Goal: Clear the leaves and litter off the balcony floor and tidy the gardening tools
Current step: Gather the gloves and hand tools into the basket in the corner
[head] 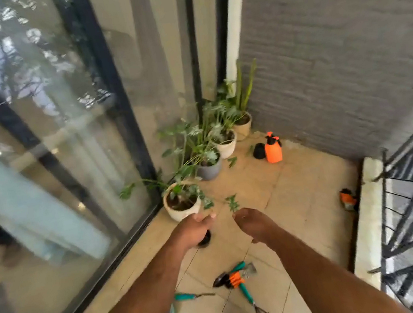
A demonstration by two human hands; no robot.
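Both arms reach out over the tiled floor (297, 183), probably so a picked-up leaf can pass between hands. The right hand (253, 223) pinches a green leaf sprig (232, 203) at its curled fingertips, the sprig standing up just past them. The left hand (197, 227) is curled too, and a dark round thing (203, 238) shows under it, though blur hides whether it is gripped. The garden tools (235, 279) lie scattered below, another leaf (232, 161) near the orange sprayer (273, 149)
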